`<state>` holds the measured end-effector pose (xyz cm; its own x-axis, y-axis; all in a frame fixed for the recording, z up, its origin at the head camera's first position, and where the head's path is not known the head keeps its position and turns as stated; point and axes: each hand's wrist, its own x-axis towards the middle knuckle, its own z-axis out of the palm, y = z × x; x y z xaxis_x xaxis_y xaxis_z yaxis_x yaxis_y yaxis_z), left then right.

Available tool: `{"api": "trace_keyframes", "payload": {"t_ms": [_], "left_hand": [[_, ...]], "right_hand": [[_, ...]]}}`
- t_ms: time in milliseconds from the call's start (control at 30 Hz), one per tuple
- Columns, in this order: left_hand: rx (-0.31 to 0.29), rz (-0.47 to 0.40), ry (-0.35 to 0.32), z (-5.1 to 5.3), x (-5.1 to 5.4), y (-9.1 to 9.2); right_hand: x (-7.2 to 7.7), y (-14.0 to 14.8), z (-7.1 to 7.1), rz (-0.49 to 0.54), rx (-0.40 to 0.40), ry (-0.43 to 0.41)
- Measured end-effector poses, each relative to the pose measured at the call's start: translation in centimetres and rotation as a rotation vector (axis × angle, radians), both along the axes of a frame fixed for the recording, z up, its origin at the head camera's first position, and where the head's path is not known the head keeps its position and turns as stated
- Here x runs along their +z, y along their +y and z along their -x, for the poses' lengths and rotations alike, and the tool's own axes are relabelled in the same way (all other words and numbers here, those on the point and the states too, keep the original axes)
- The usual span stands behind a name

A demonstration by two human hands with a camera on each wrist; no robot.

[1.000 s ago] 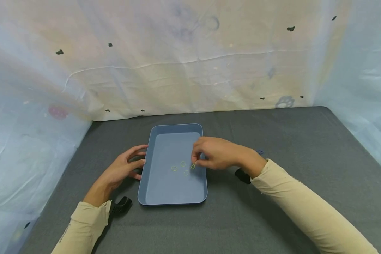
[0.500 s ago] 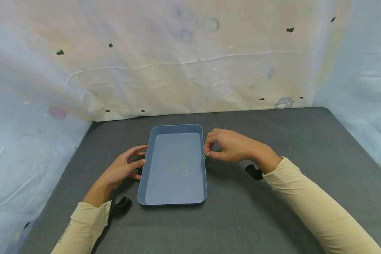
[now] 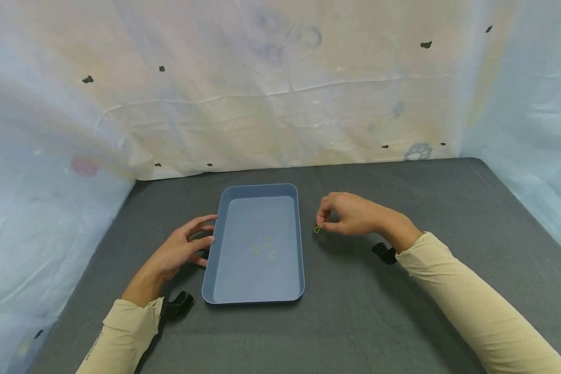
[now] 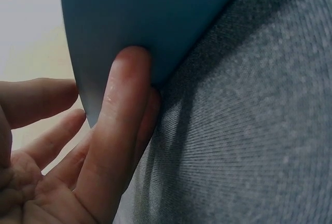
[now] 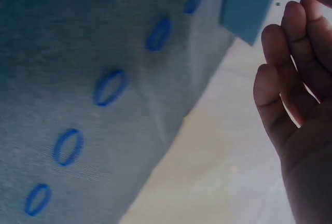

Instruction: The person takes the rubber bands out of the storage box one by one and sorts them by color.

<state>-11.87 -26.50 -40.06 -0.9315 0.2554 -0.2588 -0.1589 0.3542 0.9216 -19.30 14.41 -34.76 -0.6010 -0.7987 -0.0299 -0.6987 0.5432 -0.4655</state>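
A yellow-green loop [image 3: 317,229] is pinched between thumb and forefinger of the right hand [image 3: 352,214], just off the right side of the blue-grey tray [image 3: 252,283]. Three similar rings lie inside the tray, one of them a yellow-green ring [image 3: 255,250] at the left. The left hand [image 3: 177,249] rests its spread fingers against the tray's left wall. In the left wrist view the fingers of the left hand [image 4: 114,130] touch the tray's outer wall [image 4: 140,16]. The right wrist view shows the curled fingers of the right hand [image 5: 295,79]; the loop is hidden there.
In the right wrist view several blue rings lie in a row on the grey cloth, among them a blue ring [image 5: 97,95] near the middle. The grey table [image 3: 355,322] ends at a pale patterned sheet [image 3: 271,124] behind, with more sheeting at both sides.
The right hand has moved right, from over the tray to beyond its right rim, carrying the pinched loop. The left hand and the tray have stayed nearly in place.
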Motion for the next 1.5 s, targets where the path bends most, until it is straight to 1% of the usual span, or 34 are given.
{"api": "trace_keyframes", "payload": {"t_ms": [133,367,600,1133,1300,1500], "left_hand": [[0.003,0.003,-0.001,-0.1,-0.1,0.1],[0.006,0.008,-0.003,0.0,0.1,0.2],[0.007,0.006,-0.004,0.0,-0.1,0.1],[0.002,-0.002,-0.003,0.0,0.0,0.1],[0.0,-0.005,0.002,0.0,-0.1,0.1],[-0.005,-0.006,0.008,-0.1,-0.1,0.1]], "right_hand": [[-1.0,0.4,0.2,-0.022,0.001,0.006],[-2.2,0.9,0.8,-0.076,-0.009,0.012],[-3.1,1.0,0.8,-0.117,-0.032,0.018],[-3.6,0.5,0.7,-0.143,-0.074,0.11],[-3.5,0.3,0.6,-0.138,-0.082,0.109],[-3.4,0.3,0.4,-0.11,-0.103,0.07]]}}
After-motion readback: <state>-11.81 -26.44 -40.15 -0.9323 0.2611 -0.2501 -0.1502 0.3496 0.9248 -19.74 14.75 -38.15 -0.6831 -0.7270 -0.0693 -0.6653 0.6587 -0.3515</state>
